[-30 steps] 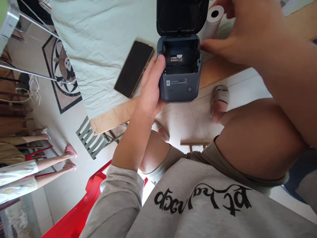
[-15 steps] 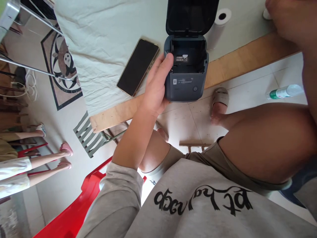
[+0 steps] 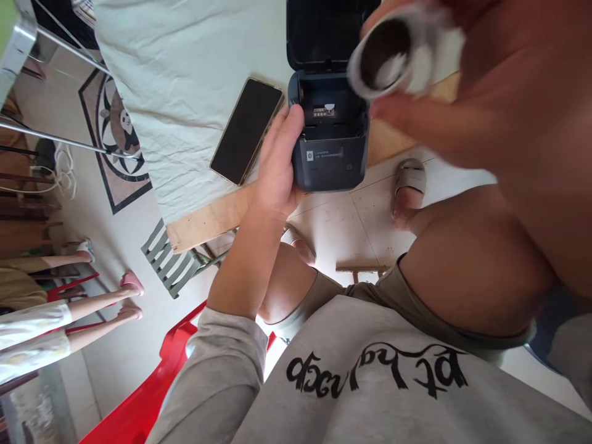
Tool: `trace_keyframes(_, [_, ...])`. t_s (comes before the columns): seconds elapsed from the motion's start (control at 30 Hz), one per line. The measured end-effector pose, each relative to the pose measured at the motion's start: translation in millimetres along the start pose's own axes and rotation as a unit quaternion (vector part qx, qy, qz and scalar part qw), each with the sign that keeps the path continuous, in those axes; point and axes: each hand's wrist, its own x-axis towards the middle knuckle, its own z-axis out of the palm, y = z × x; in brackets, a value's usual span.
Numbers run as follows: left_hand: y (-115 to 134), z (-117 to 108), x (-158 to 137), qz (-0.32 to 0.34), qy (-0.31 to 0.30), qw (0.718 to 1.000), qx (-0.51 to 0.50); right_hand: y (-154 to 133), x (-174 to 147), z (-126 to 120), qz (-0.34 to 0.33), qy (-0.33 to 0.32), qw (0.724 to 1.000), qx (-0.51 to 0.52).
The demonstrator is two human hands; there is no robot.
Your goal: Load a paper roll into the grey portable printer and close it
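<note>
My left hand (image 3: 277, 157) is wrapped round the left side of a dark portable label printer (image 3: 329, 163), thumb on its rim. The printer's black lid (image 3: 319, 37) stands open, and a small printed sticker shows inside the bare compartment. Close to the camera, my right hand (image 3: 472, 117) grips a small white paper roll (image 3: 419, 46), blurred, with a wide dark hollow facing left and something pale inside. That roll overlaps the printer's upper right corner in view. A black smartphone (image 3: 247, 131) lies on the table, left of the printer.
A pale cloth (image 3: 185, 92) covers the table, whose wooden edge (image 3: 208, 219) faces me. A green slatted folding stool (image 3: 169, 259) and a red plastic chair (image 3: 152, 376) stand below. Another person's legs (image 3: 97, 302) show at far left.
My right hand has come in from the upper right, bringing the white roll beside the printer. The printer has shifted slightly left in view. The roll standing behind it is now hidden.
</note>
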Motion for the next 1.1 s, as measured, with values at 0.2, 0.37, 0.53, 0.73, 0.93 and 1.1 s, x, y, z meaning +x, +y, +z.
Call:
trace_keyframes(0.2, [2, 3, -2, 0.021, -0.004, 1.000, -0.014, -14, 18, 24, -0.080, 0.007, 0.986, -0.145])
trace_keyframes(0.37, [0, 3, -1, 0.040, -0.008, 0.998, -0.039, 0, 26, 28, -0.068, 0.011, 0.982, -0.176])
trace_keyframes(0.53, [-1, 1, 1, 0.041, -0.004, 0.998, -0.057, 1, 29, 31, -0.026, -0.006, 0.989, -0.148])
trace_keyframes(0.73, [-1, -3, 0, 0.015, -0.002, 0.999, -0.040, -8, 23, 28, -0.028, 0.011, 0.995, -0.091])
trace_keyframes(0.93, [4, -2, -5, 0.067, -0.020, 0.996, -0.053, -12, 15, 35, -0.084, -0.069, 0.989, -0.099])
trace_keyframes(1.1, [2, -3, -5, 0.082, -0.039, 0.996, -0.015, -10, 10, 23, -0.032, 0.028, 0.992, -0.120])
